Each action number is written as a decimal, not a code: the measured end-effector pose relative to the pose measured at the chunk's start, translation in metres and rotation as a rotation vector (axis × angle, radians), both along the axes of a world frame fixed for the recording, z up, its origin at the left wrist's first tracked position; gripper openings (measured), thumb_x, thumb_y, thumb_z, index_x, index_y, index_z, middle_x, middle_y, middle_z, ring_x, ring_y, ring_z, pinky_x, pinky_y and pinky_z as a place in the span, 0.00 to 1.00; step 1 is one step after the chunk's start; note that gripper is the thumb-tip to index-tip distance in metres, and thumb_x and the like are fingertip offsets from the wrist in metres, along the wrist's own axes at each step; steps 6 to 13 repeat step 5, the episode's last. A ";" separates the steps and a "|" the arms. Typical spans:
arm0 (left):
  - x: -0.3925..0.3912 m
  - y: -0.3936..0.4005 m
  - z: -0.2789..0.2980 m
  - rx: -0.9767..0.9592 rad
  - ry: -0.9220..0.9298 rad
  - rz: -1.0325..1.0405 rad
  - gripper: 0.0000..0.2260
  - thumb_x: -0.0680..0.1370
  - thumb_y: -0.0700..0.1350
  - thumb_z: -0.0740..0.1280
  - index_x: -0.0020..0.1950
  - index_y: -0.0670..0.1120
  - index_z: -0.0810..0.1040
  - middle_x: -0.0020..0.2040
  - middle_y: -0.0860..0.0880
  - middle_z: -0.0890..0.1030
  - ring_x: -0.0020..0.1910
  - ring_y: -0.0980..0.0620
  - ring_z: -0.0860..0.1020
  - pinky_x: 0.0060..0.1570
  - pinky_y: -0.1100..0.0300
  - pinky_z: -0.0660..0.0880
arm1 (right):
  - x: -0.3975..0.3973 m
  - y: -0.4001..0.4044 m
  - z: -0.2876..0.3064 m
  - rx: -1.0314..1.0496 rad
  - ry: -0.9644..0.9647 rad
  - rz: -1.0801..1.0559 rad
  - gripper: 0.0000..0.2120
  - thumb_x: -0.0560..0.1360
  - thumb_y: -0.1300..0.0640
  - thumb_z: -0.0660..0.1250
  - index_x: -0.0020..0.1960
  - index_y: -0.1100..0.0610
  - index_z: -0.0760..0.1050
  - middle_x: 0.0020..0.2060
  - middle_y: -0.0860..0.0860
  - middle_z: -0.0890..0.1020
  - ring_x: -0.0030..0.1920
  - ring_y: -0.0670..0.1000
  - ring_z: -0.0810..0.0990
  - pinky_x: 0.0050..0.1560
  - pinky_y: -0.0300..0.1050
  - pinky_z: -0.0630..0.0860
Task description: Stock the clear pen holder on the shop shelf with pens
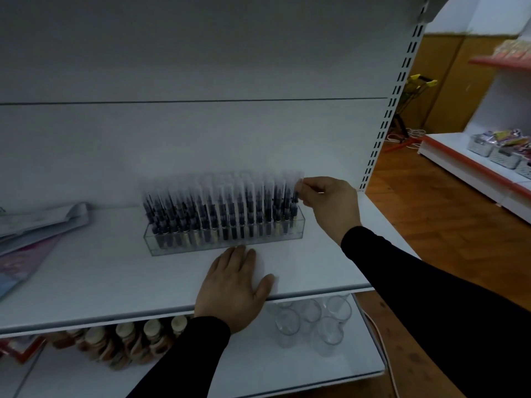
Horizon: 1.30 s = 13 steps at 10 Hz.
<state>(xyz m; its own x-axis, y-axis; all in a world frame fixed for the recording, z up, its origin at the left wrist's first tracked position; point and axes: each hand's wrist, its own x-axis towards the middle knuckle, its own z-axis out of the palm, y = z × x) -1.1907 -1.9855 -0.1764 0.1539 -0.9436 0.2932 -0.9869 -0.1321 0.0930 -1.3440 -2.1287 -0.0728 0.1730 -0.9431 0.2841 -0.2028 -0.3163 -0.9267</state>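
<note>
A clear pen holder (298,225) stands on the white shelf (100,277), packed with several upright dark pens (218,211) with clear caps. My right hand (330,205) is at the holder's right end, its fingertips pinched on the clear cap of the rightmost pen (296,193), which stands in the holder. My left hand (232,285) lies flat on the shelf in front of the holder, fingers together, fingertips touching or almost touching its front wall, holding nothing.
Flat packets and booklets (37,225) lie at the shelf's left. The lower shelf carries brown bottles (129,343) and clear glasses (313,323). A slotted upright (388,110) bounds the shelf on the right. Another shelf unit with baskets (494,153) stands across the wooden floor.
</note>
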 end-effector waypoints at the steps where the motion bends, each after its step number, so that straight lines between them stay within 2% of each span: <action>1: 0.000 0.000 -0.001 -0.010 -0.017 0.004 0.29 0.77 0.62 0.54 0.61 0.41 0.80 0.60 0.41 0.80 0.59 0.42 0.79 0.59 0.47 0.74 | -0.002 0.002 -0.006 -0.005 0.028 0.001 0.02 0.76 0.56 0.70 0.46 0.51 0.82 0.39 0.45 0.84 0.42 0.49 0.83 0.53 0.45 0.81; 3: -0.001 0.001 -0.001 -0.018 -0.028 0.003 0.29 0.77 0.62 0.53 0.60 0.42 0.80 0.59 0.42 0.81 0.58 0.42 0.79 0.58 0.49 0.75 | -0.004 0.001 -0.011 0.001 0.081 -0.022 0.04 0.76 0.55 0.69 0.47 0.54 0.83 0.41 0.48 0.84 0.44 0.51 0.84 0.54 0.48 0.81; 4: 0.001 0.000 -0.002 -0.047 -0.031 -0.004 0.30 0.77 0.63 0.53 0.61 0.42 0.80 0.60 0.42 0.81 0.58 0.42 0.79 0.59 0.48 0.74 | -0.006 0.001 -0.014 0.010 0.162 -0.043 0.08 0.75 0.52 0.70 0.50 0.55 0.83 0.44 0.49 0.85 0.45 0.49 0.83 0.55 0.44 0.79; 5: 0.000 -0.002 -0.006 -0.049 -0.022 -0.002 0.29 0.77 0.62 0.54 0.61 0.42 0.80 0.60 0.42 0.81 0.59 0.42 0.79 0.59 0.48 0.74 | -0.010 0.003 -0.012 -0.007 0.226 -0.085 0.13 0.76 0.49 0.68 0.54 0.55 0.82 0.47 0.47 0.84 0.47 0.45 0.81 0.53 0.34 0.76; 13: 0.000 -0.002 -0.006 -0.049 -0.022 -0.002 0.29 0.77 0.62 0.54 0.61 0.42 0.80 0.60 0.42 0.81 0.59 0.42 0.79 0.59 0.48 0.74 | -0.010 0.003 -0.012 -0.007 0.226 -0.085 0.13 0.76 0.49 0.68 0.54 0.55 0.82 0.47 0.47 0.84 0.47 0.45 0.81 0.53 0.34 0.76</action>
